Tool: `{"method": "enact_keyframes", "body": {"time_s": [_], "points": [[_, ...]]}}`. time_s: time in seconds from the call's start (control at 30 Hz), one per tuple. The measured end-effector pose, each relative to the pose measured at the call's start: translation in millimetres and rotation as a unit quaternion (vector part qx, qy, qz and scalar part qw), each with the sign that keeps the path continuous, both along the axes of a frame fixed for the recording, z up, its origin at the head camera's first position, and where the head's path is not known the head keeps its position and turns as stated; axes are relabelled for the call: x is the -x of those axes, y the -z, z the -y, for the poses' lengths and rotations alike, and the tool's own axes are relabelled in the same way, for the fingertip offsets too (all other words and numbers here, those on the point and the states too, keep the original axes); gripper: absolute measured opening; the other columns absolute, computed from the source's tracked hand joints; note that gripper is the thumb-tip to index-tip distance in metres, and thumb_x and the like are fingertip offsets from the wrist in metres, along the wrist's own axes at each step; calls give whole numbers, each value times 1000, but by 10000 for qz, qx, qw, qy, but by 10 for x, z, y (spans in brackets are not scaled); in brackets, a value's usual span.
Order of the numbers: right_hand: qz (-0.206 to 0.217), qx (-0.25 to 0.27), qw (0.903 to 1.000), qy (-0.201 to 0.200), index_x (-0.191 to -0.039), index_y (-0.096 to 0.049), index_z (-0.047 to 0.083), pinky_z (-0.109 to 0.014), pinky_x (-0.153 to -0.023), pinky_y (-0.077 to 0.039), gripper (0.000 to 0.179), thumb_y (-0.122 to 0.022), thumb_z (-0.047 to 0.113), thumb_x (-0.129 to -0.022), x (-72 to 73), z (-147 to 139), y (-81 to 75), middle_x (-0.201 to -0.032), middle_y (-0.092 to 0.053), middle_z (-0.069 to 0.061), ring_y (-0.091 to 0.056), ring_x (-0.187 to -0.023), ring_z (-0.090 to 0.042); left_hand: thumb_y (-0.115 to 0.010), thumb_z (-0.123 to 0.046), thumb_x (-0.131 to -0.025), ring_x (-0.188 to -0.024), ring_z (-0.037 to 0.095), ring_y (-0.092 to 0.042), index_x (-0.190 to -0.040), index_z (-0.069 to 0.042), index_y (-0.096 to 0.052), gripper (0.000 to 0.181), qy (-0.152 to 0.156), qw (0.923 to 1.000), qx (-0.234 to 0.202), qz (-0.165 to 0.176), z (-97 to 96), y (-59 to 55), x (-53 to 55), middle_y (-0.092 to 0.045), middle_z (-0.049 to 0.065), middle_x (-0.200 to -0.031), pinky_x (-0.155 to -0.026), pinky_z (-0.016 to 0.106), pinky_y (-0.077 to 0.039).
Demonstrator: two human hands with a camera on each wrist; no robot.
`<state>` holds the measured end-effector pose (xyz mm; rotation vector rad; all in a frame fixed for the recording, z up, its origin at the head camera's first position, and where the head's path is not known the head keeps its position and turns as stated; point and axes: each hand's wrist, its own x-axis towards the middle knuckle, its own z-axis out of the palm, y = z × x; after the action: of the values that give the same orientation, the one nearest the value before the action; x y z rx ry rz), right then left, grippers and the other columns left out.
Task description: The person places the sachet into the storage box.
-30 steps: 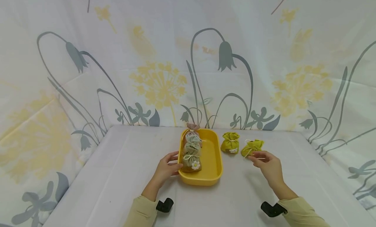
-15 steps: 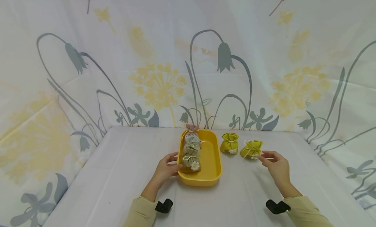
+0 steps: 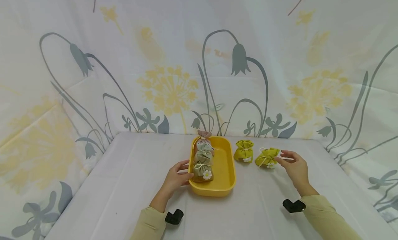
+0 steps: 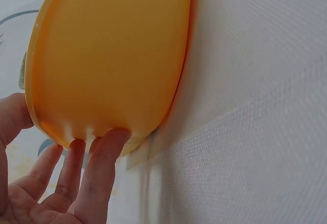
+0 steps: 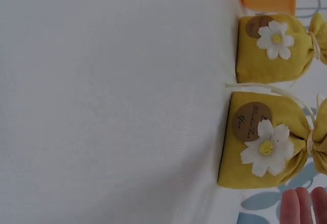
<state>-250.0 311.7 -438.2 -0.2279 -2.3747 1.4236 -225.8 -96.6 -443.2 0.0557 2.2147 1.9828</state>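
My left hand [image 3: 176, 176] holds the left side of a yellow plastic tray [image 3: 229, 178], thumb at the rim and fingers against the outer wall. Inside, along its left side, several small drawstring pouches stand in a row; the front one, a sage-green pouch [image 3: 200, 169], carries a white flower. My right hand [image 3: 293, 165] is beside the gathered top of the right-hand yellow-green pouch [image 3: 264, 159], fingers fairly straight with nothing between them. That pouch leans a little and shows a white flower and a round brown label [image 5: 245, 124] in the right wrist view.
Another yellow-green pouch [image 3: 244, 152] stands between the tray and the right-hand pouch. White cloth covers the table [image 3: 149, 146], and a flower-printed curtain [image 3: 186, 60] hangs behind its back edge.
My right hand has drawn away from the front of the right-hand pouch, moving right and slightly up, uncovering its flower. The left hand and the tray stay in place.
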Motion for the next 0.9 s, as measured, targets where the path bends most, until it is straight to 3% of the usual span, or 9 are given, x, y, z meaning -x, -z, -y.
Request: {"method": "enact_keyframes", "body": {"time_s": [0.1, 0.3, 0.43, 0.7, 0.9], "points": [[220, 17, 9991, -371, -129, -49, -3, -12, -65, -50, 59, -70, 28, -83, 59, 2, -33, -120, -53, -21, -50, -76, 11, -65, -5, -84, -105, 36, -57, -135, 3, -42, 57, 14, 10000, -2, -48, -3, -39, -26, -48, 25, -125, -73, 39, -56], [632, 32, 9945, -840, -138, -37, -4, -13, -69, -49, 72, -70, 29, -84, 142, 38, -89, -129, -45, -25, -48, -78, 13, -69, -11, -83, -106, 33, -57, -137, -5, -43, 60, -69, 10000, -36, 31, 19, 146, 81, -49, 20, -126, -72, 37, -56], [675, -263, 9931, -918, -138, -37, -4, -14, -68, -48, 72, -71, 27, -83, 202, 47, -104, -125, -48, -25, -52, -83, 7, -70, -13, -83, -106, 32, -57, -136, -6, -44, 60, -116, 9999, 55, 40, 12, 194, 114, -49, 19, -126, -71, 37, -56], [820, -524, 9885, -1159, -130, -48, -6, -22, -66, -52, 61, -72, 23, -82, 233, 45, -108, -107, -57, -20, -55, -82, -4, -70, -13, -83, -106, 32, -57, -135, -7, -46, 59, -148, 9998, 101, 54, 4, 187, 105, -50, 18, -125, -71, 36, -56], [1000, -668, 9883, -942, -117, -58, -7, -31, -69, -54, 51, -73, 27, -81, 200, 70, -120, -99, -62, -14, -57, -75, -8, -70, -13, -83, -106, 32, -57, -136, -6, -45, 59, -151, 9998, 90, 57, 10, 173, 95, -50, 19, -126, -71, 36, -56]]}}
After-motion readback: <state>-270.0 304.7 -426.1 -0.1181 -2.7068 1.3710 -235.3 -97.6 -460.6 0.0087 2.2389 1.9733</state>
